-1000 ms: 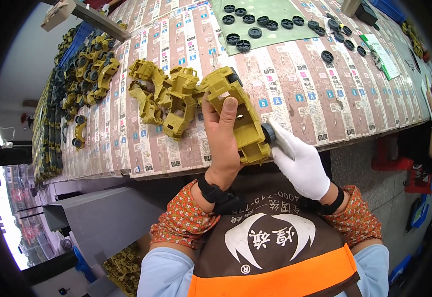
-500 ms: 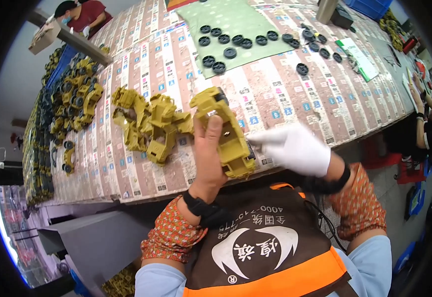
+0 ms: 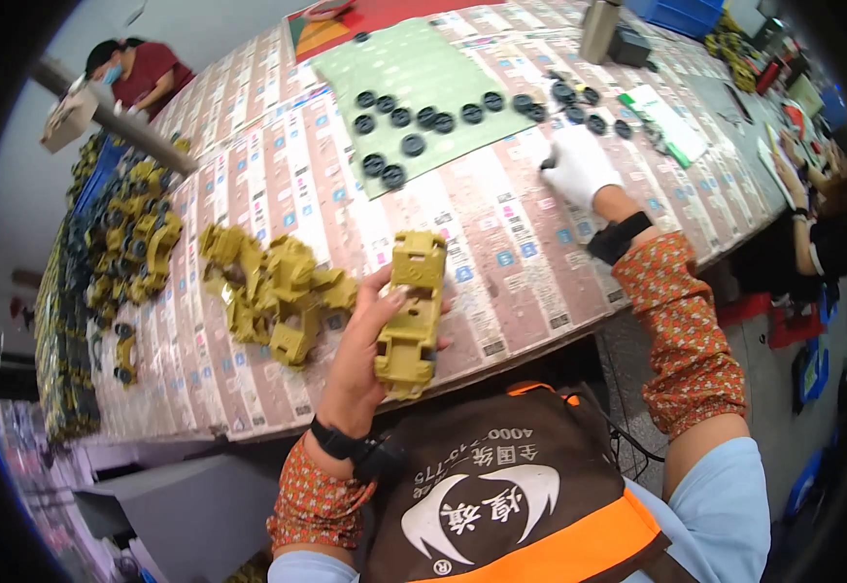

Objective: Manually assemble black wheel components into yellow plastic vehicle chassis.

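Observation:
My bare left hand is closed around a mustard-yellow plastic toy vehicle body, held above the near edge of the table. The body has open hollows, and part of its lower half is hidden by my thumb. My right hand, in a white glove, reaches across the table with its fingers pinched at a small black toy wheel. Most of that wheel is covered by the glove. Left of the held body lies a pile of similar yellow bodies.
Several black wheels are scattered on a pale green mat and beside it. Bodies with wheels are heaped at the table's left edge. A white-and-green booklet lies at right. Other people sit at far left and right.
My right hand has moved away from the yellow body, out over the table to a loose wheel. My left hand has lowered and turned the body more upright.

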